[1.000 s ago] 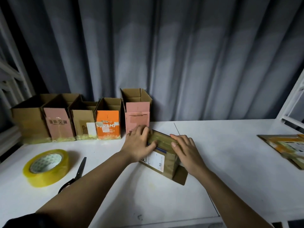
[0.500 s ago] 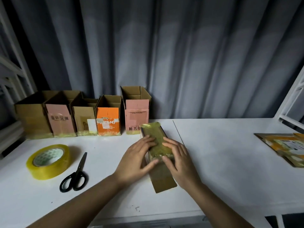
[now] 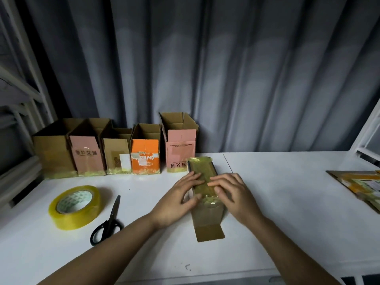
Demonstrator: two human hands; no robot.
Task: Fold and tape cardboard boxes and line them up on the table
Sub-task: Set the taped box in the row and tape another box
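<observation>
Hands perhaps hide box seam

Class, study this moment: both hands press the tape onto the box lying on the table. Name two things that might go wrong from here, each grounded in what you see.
1. The tape looks wrinkled near the left hand and right hand; it may peel off.
2. The box has an open flap hanging toward the table edge; a push may slide it off.
3. The scissors lie by the left forearm and might be knocked.
</observation>
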